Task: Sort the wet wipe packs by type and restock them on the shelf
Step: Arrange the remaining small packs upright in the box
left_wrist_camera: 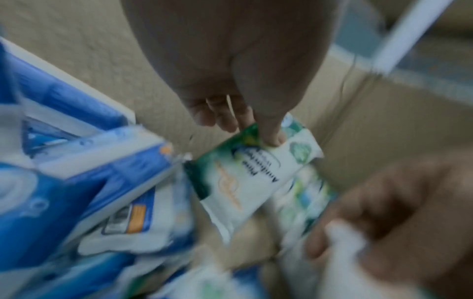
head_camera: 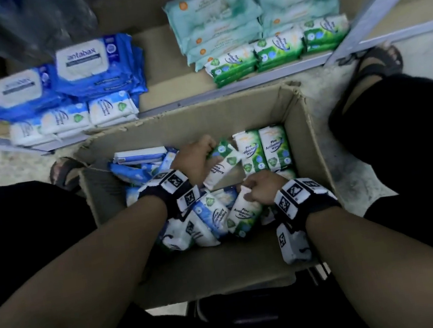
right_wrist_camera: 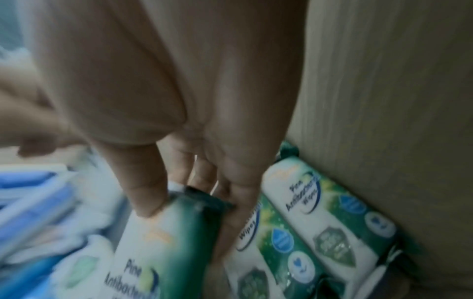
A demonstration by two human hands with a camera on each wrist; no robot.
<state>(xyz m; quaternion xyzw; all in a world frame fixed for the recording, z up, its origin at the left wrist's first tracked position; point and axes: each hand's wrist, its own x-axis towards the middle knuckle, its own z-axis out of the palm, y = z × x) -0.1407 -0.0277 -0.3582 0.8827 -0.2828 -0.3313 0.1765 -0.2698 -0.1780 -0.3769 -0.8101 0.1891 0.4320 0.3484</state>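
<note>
Inside the open brown cardboard box [head_camera: 307, 133], the left hand [head_camera: 195, 158] pinches one green-and-white pine wipe pack [left_wrist_camera: 245, 178] by its end, near the far wall. The right hand [head_camera: 262, 188] grips a second green-and-white pine pack [right_wrist_camera: 163, 252] nearer the box's middle. Blue-and-white packs [head_camera: 137, 167] crowd the box's left side.

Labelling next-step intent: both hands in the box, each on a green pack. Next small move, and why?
Probably lift both packs out toward the green stack on the shelf: the left hand pinches one green pine pack, the right hand grips another green pack.
</note>
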